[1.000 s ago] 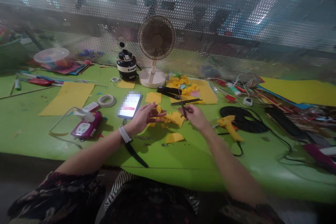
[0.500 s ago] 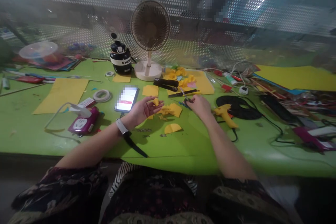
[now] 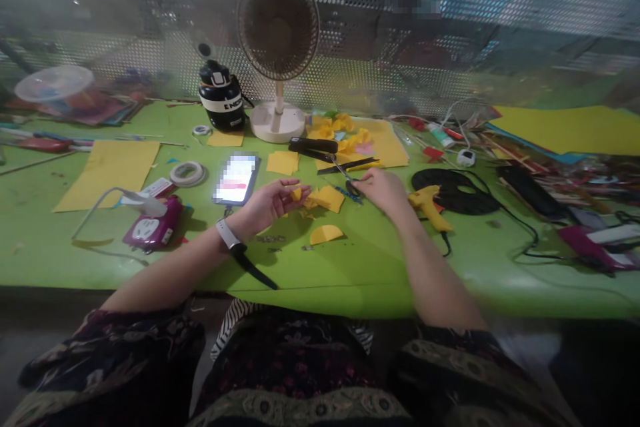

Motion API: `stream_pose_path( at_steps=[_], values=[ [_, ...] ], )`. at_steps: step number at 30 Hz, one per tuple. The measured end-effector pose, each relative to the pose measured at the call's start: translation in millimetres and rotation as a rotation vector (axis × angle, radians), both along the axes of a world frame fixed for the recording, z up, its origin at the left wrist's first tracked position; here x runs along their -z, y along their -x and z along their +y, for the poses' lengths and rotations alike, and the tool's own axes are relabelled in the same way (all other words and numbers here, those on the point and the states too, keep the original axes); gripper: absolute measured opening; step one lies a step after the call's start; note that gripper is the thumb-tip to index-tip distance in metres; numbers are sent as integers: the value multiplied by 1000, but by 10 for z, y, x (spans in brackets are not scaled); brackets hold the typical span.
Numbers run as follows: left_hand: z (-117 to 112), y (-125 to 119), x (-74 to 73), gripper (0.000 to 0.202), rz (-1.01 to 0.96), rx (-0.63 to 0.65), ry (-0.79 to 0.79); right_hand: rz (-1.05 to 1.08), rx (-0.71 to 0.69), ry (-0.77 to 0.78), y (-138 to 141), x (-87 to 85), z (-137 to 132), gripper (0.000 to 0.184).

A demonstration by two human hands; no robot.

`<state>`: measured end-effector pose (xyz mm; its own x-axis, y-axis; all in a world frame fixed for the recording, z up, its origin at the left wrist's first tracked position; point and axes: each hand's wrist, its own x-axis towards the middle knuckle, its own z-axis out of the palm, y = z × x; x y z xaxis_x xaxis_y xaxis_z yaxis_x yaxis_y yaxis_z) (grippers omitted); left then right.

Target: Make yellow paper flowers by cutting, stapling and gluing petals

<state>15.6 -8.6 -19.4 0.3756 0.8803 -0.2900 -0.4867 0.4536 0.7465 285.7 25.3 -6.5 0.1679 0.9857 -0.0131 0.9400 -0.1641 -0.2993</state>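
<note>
Where your left hand (image 3: 270,205) curls: a small yellow paper piece (image 3: 297,194) pinched at the fingertips, partly covered, its shape unclear.
Your right hand (image 3: 383,191): fingers at the dark handles of the scissors (image 3: 344,171), partly hiding them; you cannot tell if they grip.
Yellow scraps (image 3: 330,199): folded-looking, outlines merging, between your hands on the green table (image 3: 320,280); nearer you, a smooth half-round (image 3: 327,234).

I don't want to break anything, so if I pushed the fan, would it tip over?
The fan might tip if pushed up high, since its big round head sits on a thin stalk. Pushed down low, it may slide instead, because its broad base sits flat. Either way, it could bump the black-and-white bottle close beside it.
</note>
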Motion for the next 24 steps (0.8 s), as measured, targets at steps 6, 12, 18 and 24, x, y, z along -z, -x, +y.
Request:
stream_pose_path(
  at_steps=[6, 12, 18, 24],
  values=[
    [-23, -12, 73, 29, 25, 65, -38, 360, -395, -185, 443, -44, -362, 20],
    [-130, -59, 61, 54, 13, 41, -208, 592, -528, -159, 725, 37, -597, 26],
    [-327, -144, -51, 76, 25, -14, -410, 1170, -501, 328, 819, 30, -617, 43],
    [-374, -167, -87, 72, 16, -11, -344, 1330, -511, 305, 868, 147, -605, 44]
  ],
)
